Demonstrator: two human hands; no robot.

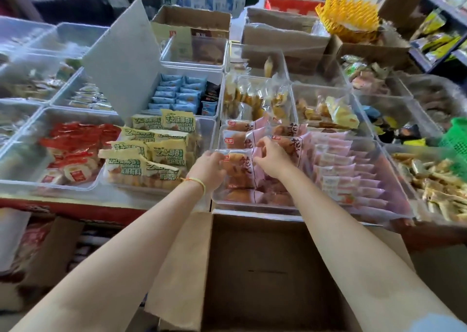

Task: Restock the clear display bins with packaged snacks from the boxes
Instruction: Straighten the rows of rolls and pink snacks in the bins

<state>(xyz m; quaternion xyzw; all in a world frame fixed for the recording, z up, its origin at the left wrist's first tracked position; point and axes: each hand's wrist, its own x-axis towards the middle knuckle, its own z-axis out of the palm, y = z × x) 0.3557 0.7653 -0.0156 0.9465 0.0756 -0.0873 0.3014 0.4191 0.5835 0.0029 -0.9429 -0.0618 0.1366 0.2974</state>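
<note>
Now both hands work at the near left corner of one clear display bin (394,180), which stands at the front edge of the table, just behind an open cardboard box (265,268). The left hand (208,167) has its fingers curled around the left end of a pink snack packet (238,166) with a brown pastry inside. The right hand (271,158) pinches the right part of the same packet between thumb and fingers, with the fingers bent. The packet lies flat on top of other pink packets of the same kind, which fill the left side of the bin in a pile. On the right side of this bin a row of smaller pink packets (353,177) stands on edge, one behind the other. A thin yellow string bracelet (198,181) is around the left wrist.

To the left, the neighbouring bin holds green and yellow packets (151,149), lying partly one over another, and further left are red packets (75,144). Behind them, blue packets (177,94) are in rows in another bin, and a grey lid (123,58) leans tilted over this bin. At the right edge a green basket (454,139) shows only partly. The inside of the cardboard box is dark, and I cannot tell if something is left in it
</note>
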